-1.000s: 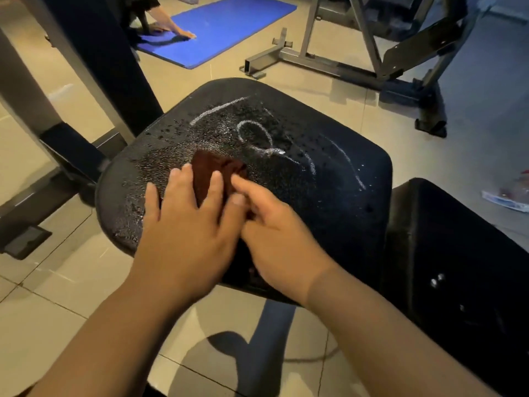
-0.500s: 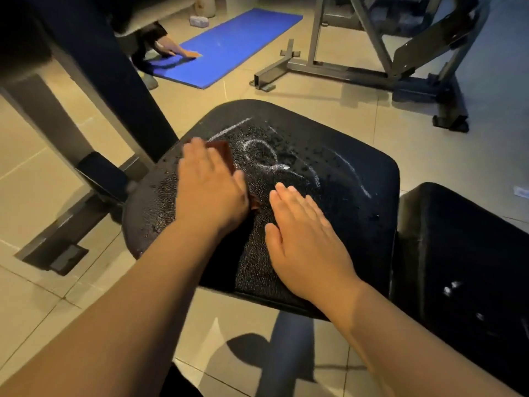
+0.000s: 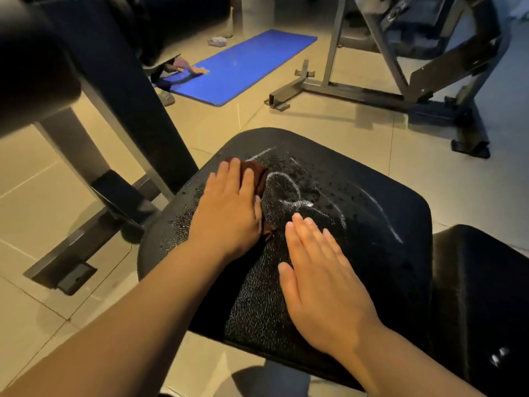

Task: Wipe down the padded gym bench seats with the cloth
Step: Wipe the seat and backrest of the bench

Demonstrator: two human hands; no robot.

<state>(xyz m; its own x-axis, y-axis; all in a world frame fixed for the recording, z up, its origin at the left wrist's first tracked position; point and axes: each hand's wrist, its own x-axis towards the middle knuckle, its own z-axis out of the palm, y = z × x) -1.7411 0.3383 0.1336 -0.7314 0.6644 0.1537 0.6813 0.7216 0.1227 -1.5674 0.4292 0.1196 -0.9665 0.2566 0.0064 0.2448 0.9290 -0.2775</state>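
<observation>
Flatly, left fingers (image 3: 230, 173) press cloth (image 3: 259, 171); right fingers (image 3: 301, 228), seat (image 3: 372, 202).

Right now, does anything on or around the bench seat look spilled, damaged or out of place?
The padded seat is wet: droplets and white foamy streaks lie beyond the cloth under the left hand. That fits cleaning spray, not damage. Nothing else stands out.

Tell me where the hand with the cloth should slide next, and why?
Probably to the right, across the seat. The left hand presses the cloth flat near the seat's far left edge, while white streaks and droplets lie just right of it, unwiped. The right hand rests flat on the near part of the seat, likely steadying it.
</observation>
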